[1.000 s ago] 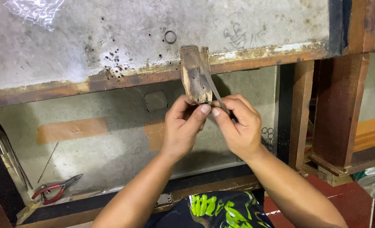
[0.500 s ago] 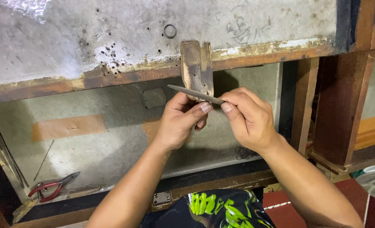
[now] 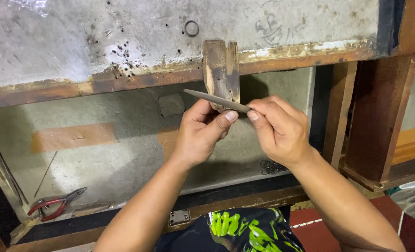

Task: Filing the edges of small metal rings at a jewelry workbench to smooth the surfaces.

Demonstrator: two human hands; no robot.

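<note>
File (image 3: 214, 99): long axis near level, tip leftward, crossing the wooden peg (image 3: 221, 70).
Right hand (image 3: 280, 130): pinches its handle end.
Left hand (image 3: 202, 133): closed beneath it, whether gripping anything cannot be told.

Both forearms bare, no sleeves, watch or rings I can spot. Left hand (image 3: 202, 133) and right hand (image 3: 280, 130) ungloved. Dark clothing with bright green print (image 3: 244, 231), maybe shorts.

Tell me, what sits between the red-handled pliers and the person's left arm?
Head view: only bare grey shelf floor lies between the pliers and the left forearm.
</note>
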